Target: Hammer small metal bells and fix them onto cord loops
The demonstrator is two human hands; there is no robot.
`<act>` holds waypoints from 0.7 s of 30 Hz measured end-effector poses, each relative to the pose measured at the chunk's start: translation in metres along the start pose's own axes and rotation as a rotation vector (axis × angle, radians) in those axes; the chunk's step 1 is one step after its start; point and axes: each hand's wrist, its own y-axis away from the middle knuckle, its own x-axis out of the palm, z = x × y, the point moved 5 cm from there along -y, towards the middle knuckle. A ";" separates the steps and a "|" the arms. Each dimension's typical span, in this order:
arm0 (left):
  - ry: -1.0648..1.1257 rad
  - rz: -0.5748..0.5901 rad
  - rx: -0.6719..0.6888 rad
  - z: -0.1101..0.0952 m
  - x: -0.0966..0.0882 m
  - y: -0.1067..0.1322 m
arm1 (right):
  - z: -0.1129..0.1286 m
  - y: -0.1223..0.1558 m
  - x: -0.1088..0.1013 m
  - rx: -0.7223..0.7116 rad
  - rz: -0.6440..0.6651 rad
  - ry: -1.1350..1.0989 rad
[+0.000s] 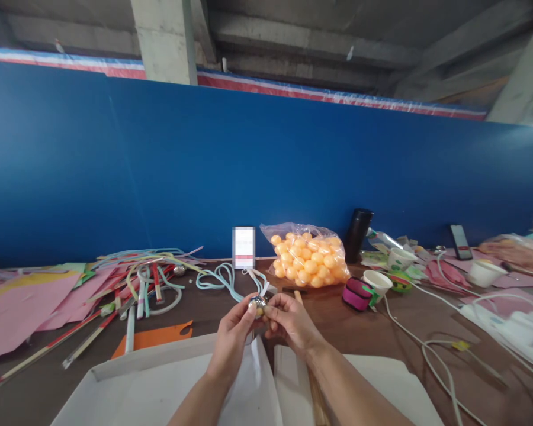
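Note:
Between my two hands, low in the middle of the head view, is a small shiny silver ball (257,303). My left hand (236,326) grips it from the left, thumb in front and fingers curled behind. From the other side, my right hand (288,322) closes its thumb and fingertips at the ball's right edge; whether a smaller piece is pinched there too is hidden. Just beyond the ball lies a pale blue cord (222,281) in loops. White paper sheets (160,384) are spread under my forearms, with a wooden stick (317,393) between them.
A clear bag of orange balls (308,260) stands ahead, beside a black bottle (357,235). Coloured paper (31,307) and tangled tubes (146,284) cover the left. Paper cups (377,283), a purple pouch (356,294) and white cables (426,343) lie right. A blue partition (249,165) rises behind.

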 end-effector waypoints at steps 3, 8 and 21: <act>-0.016 0.016 -0.001 0.000 0.000 0.000 | -0.002 0.000 -0.001 -0.005 -0.005 0.006; 0.092 0.034 -0.026 0.007 -0.004 -0.004 | 0.001 0.000 0.003 -0.024 -0.008 0.061; 0.280 -0.005 -0.101 0.013 -0.008 -0.011 | 0.050 0.040 -0.070 0.148 -0.302 1.653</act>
